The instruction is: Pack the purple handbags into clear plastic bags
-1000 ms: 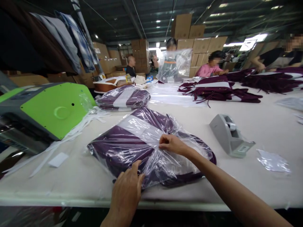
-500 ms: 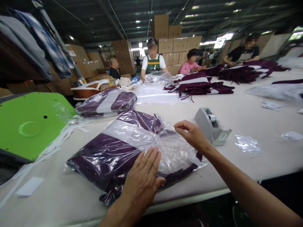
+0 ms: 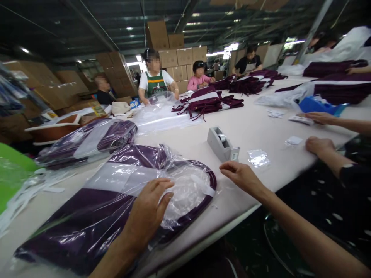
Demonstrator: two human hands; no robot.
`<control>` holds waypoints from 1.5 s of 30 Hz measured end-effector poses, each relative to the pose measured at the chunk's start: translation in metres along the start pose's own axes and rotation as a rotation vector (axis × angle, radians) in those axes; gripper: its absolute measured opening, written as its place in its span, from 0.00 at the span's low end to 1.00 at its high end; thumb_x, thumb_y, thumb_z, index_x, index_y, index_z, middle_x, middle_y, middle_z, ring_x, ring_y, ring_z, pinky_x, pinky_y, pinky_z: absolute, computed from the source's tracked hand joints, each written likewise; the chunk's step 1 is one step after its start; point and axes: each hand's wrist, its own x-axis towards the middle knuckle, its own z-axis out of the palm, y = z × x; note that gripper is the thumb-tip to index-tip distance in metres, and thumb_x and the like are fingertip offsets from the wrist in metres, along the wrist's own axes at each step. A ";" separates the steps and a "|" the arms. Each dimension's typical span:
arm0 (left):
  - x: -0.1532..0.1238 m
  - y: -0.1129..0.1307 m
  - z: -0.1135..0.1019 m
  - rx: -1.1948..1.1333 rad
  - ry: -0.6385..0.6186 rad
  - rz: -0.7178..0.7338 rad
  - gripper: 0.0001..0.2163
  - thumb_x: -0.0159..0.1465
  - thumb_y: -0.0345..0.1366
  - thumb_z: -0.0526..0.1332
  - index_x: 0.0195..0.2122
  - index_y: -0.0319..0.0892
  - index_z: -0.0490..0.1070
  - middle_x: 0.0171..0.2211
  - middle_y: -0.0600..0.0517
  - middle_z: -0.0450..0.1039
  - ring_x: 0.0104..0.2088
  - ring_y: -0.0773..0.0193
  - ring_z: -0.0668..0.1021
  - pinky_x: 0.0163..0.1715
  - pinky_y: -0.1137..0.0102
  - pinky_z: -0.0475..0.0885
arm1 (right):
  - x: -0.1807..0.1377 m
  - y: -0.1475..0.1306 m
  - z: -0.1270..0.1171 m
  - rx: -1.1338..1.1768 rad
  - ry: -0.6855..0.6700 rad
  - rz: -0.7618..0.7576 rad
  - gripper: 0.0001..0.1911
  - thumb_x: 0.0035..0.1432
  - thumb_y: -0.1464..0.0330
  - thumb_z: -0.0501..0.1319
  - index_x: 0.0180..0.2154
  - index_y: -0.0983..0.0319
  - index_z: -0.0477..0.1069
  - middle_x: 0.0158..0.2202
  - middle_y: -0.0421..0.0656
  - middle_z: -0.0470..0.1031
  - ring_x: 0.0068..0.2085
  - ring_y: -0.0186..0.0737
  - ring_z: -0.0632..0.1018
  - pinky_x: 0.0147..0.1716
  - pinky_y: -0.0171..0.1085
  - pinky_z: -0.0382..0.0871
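A clear plastic bag (image 3: 113, 175) holding folded dark purple fabric lies on the table in front of me, with a pale band across the fabric. At its right end, a purple strap (image 3: 213, 181) curves under crinkled plastic. My left hand (image 3: 147, 204) is over the bag's front part, its thumb apart from the bent fingers and nothing visible between them. To the right of the bag, my right hand (image 3: 243, 175) has its fingertips pinched together; what they hold, if anything, I cannot make out. A grey tape dispenser (image 3: 218, 144) stands just beyond that hand.
Another bagged purple bundle (image 3: 89, 141) lies behind on the left, near white strips (image 3: 34, 189). Small clear packets (image 3: 259, 158) are right of the dispenser. A co-worker's hands (image 3: 320, 144) reach in from the right. Purple fabric piles (image 3: 207, 100) and several people are farther back.
My view has swung right, bringing a co-worker's hands into sight. My left hand has gone from lying flat to bent fingers. The strap end of the bag now shows as a wider loop.
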 end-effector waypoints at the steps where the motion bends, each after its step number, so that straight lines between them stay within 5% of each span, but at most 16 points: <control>1: 0.013 0.010 0.006 -0.024 -0.030 0.083 0.12 0.70 0.32 0.54 0.52 0.45 0.71 0.54 0.47 0.74 0.56 0.57 0.74 0.57 0.56 0.70 | 0.000 -0.003 0.001 0.018 -0.010 -0.007 0.09 0.59 0.62 0.62 0.37 0.58 0.78 0.36 0.40 0.82 0.38 0.42 0.81 0.41 0.38 0.72; 6: 0.060 0.026 0.056 -0.049 -0.357 0.262 0.21 0.65 0.27 0.61 0.59 0.44 0.66 0.58 0.46 0.72 0.60 0.55 0.71 0.60 0.54 0.66 | -0.007 -0.021 0.012 0.088 -0.153 -0.092 0.10 0.61 0.61 0.62 0.34 0.58 0.79 0.33 0.39 0.81 0.35 0.39 0.79 0.36 0.35 0.69; 9: 0.066 0.021 0.078 0.009 -0.500 0.233 0.15 0.63 0.31 0.65 0.51 0.43 0.72 0.48 0.47 0.78 0.52 0.53 0.76 0.55 0.54 0.68 | -0.014 -0.016 0.020 0.129 -0.224 -0.059 0.11 0.61 0.61 0.62 0.39 0.58 0.79 0.36 0.39 0.82 0.35 0.38 0.79 0.35 0.34 0.68; 15: 0.061 0.024 0.086 -0.084 -0.452 0.196 0.05 0.65 0.27 0.60 0.39 0.43 0.72 0.41 0.52 0.77 0.45 0.59 0.76 0.49 0.62 0.66 | -0.013 0.010 0.029 0.094 -0.232 -0.068 0.13 0.59 0.69 0.59 0.43 0.58 0.79 0.33 0.38 0.82 0.34 0.38 0.79 0.37 0.34 0.69; 19: 0.063 0.028 0.084 -0.087 -0.509 0.146 0.05 0.66 0.28 0.56 0.38 0.43 0.71 0.36 0.52 0.77 0.39 0.60 0.76 0.44 0.63 0.66 | 0.001 -0.006 0.030 -0.191 -0.315 -0.259 0.24 0.57 0.72 0.60 0.55 0.54 0.74 0.44 0.43 0.82 0.43 0.44 0.80 0.41 0.37 0.68; 23: 0.068 0.031 0.079 -0.102 -0.537 0.056 0.06 0.66 0.31 0.55 0.38 0.44 0.71 0.34 0.52 0.77 0.36 0.61 0.75 0.39 0.66 0.65 | 0.018 -0.023 0.028 -0.477 -0.536 -0.388 0.13 0.57 0.72 0.61 0.42 0.56 0.79 0.40 0.46 0.82 0.39 0.48 0.80 0.32 0.37 0.64; 25: 0.069 0.031 0.075 -0.179 -0.539 -0.023 0.05 0.66 0.32 0.56 0.39 0.44 0.71 0.35 0.53 0.76 0.35 0.62 0.75 0.37 0.68 0.64 | 0.023 -0.021 0.024 -0.499 -0.537 -0.390 0.08 0.59 0.71 0.60 0.34 0.58 0.79 0.35 0.46 0.82 0.36 0.46 0.80 0.30 0.36 0.61; 32: 0.066 0.024 0.061 -0.431 -0.645 -0.248 0.07 0.62 0.35 0.61 0.41 0.43 0.72 0.28 0.57 0.72 0.29 0.66 0.72 0.30 0.72 0.62 | 0.018 -0.007 0.032 0.010 -0.284 -0.189 0.05 0.59 0.70 0.61 0.34 0.59 0.77 0.30 0.40 0.79 0.30 0.37 0.76 0.32 0.34 0.65; 37: 0.066 0.018 0.047 -0.270 -0.782 -0.141 0.15 0.60 0.35 0.62 0.49 0.47 0.74 0.31 0.56 0.74 0.30 0.64 0.74 0.34 0.71 0.65 | 0.005 -0.019 0.043 0.571 -0.420 -0.032 0.24 0.55 0.74 0.61 0.54 0.61 0.68 0.40 0.43 0.81 0.38 0.37 0.80 0.38 0.35 0.71; 41: 0.072 0.021 0.046 -0.294 -0.780 -0.044 0.10 0.66 0.40 0.56 0.44 0.46 0.74 0.33 0.54 0.75 0.32 0.64 0.75 0.35 0.71 0.68 | -0.001 -0.022 0.032 0.543 -0.691 -0.110 0.29 0.53 0.76 0.61 0.58 0.60 0.66 0.46 0.45 0.81 0.45 0.40 0.79 0.45 0.38 0.71; 45: 0.078 0.017 0.058 -0.427 -0.836 -0.206 0.16 0.70 0.40 0.46 0.53 0.47 0.69 0.28 0.55 0.72 0.21 0.68 0.74 0.24 0.73 0.68 | 0.000 -0.017 0.033 0.425 -0.612 -0.150 0.28 0.51 0.75 0.64 0.55 0.58 0.70 0.35 0.39 0.78 0.35 0.36 0.77 0.35 0.34 0.69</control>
